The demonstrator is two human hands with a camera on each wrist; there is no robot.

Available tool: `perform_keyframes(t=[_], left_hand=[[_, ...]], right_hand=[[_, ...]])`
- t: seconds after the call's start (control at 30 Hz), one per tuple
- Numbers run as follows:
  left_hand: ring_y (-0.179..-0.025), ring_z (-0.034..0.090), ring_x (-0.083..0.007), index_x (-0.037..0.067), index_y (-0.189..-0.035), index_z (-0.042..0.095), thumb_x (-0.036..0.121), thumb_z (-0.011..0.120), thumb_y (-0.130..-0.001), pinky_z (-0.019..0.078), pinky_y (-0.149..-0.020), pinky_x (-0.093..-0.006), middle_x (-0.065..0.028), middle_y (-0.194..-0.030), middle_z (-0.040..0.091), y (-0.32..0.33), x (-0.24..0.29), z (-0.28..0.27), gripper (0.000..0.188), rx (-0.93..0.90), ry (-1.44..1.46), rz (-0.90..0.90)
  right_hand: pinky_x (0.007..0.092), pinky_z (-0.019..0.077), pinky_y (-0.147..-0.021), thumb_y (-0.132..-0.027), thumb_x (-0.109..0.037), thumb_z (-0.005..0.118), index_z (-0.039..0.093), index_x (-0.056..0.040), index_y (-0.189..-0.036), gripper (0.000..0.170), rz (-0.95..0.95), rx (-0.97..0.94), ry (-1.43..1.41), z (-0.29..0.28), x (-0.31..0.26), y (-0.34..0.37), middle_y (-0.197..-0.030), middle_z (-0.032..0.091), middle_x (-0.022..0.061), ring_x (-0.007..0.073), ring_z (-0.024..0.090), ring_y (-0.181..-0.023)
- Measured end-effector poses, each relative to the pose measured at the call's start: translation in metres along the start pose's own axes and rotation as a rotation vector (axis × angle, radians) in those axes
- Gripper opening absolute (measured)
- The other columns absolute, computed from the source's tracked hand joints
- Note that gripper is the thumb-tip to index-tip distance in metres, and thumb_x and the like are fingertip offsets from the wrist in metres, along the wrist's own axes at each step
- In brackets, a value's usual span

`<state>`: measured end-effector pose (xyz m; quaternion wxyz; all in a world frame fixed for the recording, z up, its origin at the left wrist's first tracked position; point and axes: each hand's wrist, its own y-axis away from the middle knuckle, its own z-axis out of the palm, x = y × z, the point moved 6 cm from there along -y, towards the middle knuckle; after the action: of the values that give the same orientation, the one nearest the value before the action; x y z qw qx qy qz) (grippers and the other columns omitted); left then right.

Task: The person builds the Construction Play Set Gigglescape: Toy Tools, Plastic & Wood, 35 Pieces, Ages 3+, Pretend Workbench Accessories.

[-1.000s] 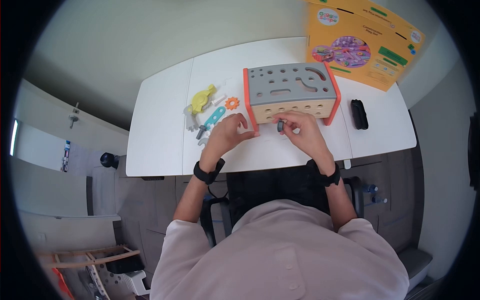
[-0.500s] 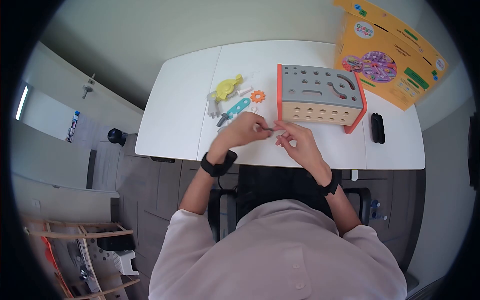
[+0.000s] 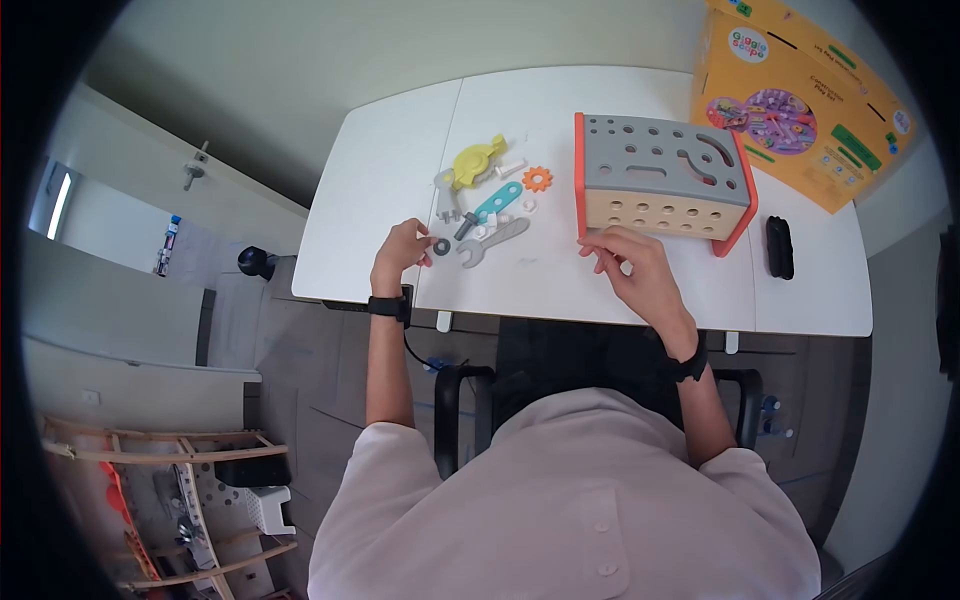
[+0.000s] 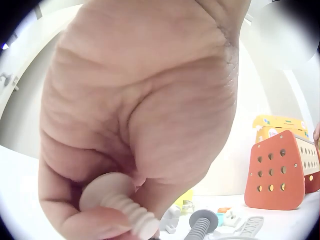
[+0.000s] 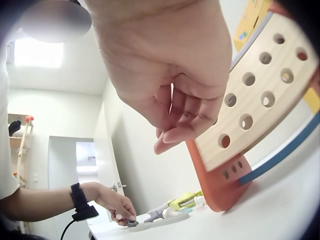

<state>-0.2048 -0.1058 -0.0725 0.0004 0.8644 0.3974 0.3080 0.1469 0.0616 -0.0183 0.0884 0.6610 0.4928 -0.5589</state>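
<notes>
My left hand is at the left of the white table. Its curled fingers hold a white toy screw, seen in the left wrist view. At its fingertips is a dark grey nut, close over the tabletop. Beside it lie a grey toy wrench and a grey bolt. My right hand hovers before the left end of the toy workbench, which has a grey holed top, wooden front and red ends. Its fingers are loosely bent, with nothing between them in the right wrist view.
Behind the wrench lie a teal strip, an orange gear, a yellow toy piece and small white parts. A yellow box stands at the back right. Near the right edge lies a black case.
The dark nut has passed from my right hand to my left, which has carried it leftward to the loose parts. The wrench now shows fully. My right hand stays near the workbench, now without the nut.
</notes>
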Motion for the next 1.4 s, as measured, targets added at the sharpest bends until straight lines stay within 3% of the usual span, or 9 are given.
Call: perform_keyframes(t=[0.13,0.2,0.27,0.43,0.63,0.83,1.03,1.27,1.4], left_hand=[[-0.064,0.070,-0.0245,-0.002,-0.086,0.070,0.016,0.069,-0.094,0.0539,-0.061,-0.0363,-0.0139,-0.071,0.071,-0.009,0.017,-0.002,0.019,0.084,-0.106,0.115],[-0.076,0.071,-0.0348,0.001,-0.089,0.071,0.019,0.072,-0.092,0.0542,-0.068,-0.0429,-0.0167,-0.080,0.072,0.011,0.083,0.008,0.018,0.385,-0.396,0.484],[-0.085,0.069,-0.0382,0.003,-0.085,0.069,0.020,0.079,-0.085,0.0544,-0.073,-0.0479,-0.0164,-0.092,0.071,0.037,0.145,0.027,0.020,0.339,-0.274,0.575],[-0.085,0.071,-0.0376,0.002,-0.086,0.071,0.022,0.087,-0.076,0.0555,-0.071,-0.0474,-0.0179,-0.090,0.072,-0.002,0.172,0.083,0.028,0.281,-0.427,0.725],[-0.082,0.073,-0.0378,0.001,-0.085,0.074,0.021,0.086,-0.077,0.0575,-0.071,-0.0458,-0.0205,-0.084,0.073,-0.036,0.159,0.108,0.025,0.141,-0.504,0.509],[-0.079,0.072,-0.0329,0.003,-0.083,0.075,0.021,0.085,-0.080,0.0556,-0.068,-0.0429,-0.0169,-0.083,0.073,0.006,0.193,0.068,0.020,0.226,-0.447,0.552],[-0.072,0.065,-0.0231,0.000,-0.090,0.077,0.014,0.080,-0.086,0.0502,-0.069,-0.0355,-0.0132,-0.080,0.071,0.075,0.231,0.040,0.015,-0.041,0.178,0.677],[-0.076,0.066,-0.0184,-0.001,-0.096,0.074,0.007,0.073,-0.091,0.0509,-0.074,-0.0315,-0.0072,-0.085,0.075,0.088,0.222,0.081,0.009,-0.264,0.467,0.609],[-0.074,0.061,-0.0119,-0.003,-0.100,0.073,0.008,0.076,-0.091,0.0502,-0.070,-0.0263,-0.0067,-0.079,0.069,0.081,0.218,0.069,0.014,-0.050,0.308,0.720]], right_hand=[[0.0271,0.0529,-0.060,-0.090,0.015,0.058,0.073,-0.0014,-0.112,0.031,-0.022,0.019,-0.081,-0.003,-0.005,0.004,-0.096,0.073,0.0086,0.0170,0.067,-0.070],[0.0271,0.0529,-0.060,-0.091,0.015,0.058,0.073,-0.0016,-0.112,0.031,-0.036,0.029,-0.073,-0.008,-0.007,0.004,-0.095,0.073,0.0085,0.0168,0.067,-0.069],[0.0272,0.0529,-0.060,-0.091,0.015,0.058,0.073,-0.0018,-0.113,0.031,-0.049,0.035,-0.068,-0.011,-0.010,0.003,-0.094,0.073,0.0084,0.0167,0.066,-0.069],[0.0281,0.0540,-0.060,-0.091,0.014,0.058,0.073,-0.0019,-0.113,0.031,-0.096,0.109,-0.022,-0.028,-0.025,0.008,-0.094,0.072,0.0079,0.0160,0.066,-0.070],[0.0281,0.0540,-0.060,-0.091,0.013,0.060,0.073,-0.0010,-0.113,0.028,-0.017,0.124,-0.074,-0.048,-0.031,0.031,-0.094,0.073,0.0084,0.0165,0.067,-0.070],[0.0270,0.0539,-0.064,-0.088,0.012,0.066,0.074,-0.0033,-0.116,0.033,-0.014,0.093,0.010,-0.053,-0.025,0.012,-0.105,0.072,0.0091,0.0153,0.067,-0.074],[0.0330,0.0596,-0.079,-0.081,0.006,0.077,0.069,-0.0079,-0.129,0.051,-0.229,0.169,0.168,-0.035,-0.045,-0.005,-0.127,0.065,0.0087,0.0231,0.072,-0.090],[0.0363,0.0590,-0.079,-0.081,0.006,0.076,0.072,-0.0066,-0.124,0.045,-0.172,0.227,0.034,-0.005,-0.022,0.001,-0.112,0.071,0.0114,0.0287,0.071,-0.091],[0.0375,0.0548,-0.071,-0.081,0.015,0.065,0.073,-0.0015,-0.113,0.037,0.024,0.188,0.125,-0.023,-0.003,0.008,-0.094,0.072,0.0143,0.0294,0.071,-0.084]])
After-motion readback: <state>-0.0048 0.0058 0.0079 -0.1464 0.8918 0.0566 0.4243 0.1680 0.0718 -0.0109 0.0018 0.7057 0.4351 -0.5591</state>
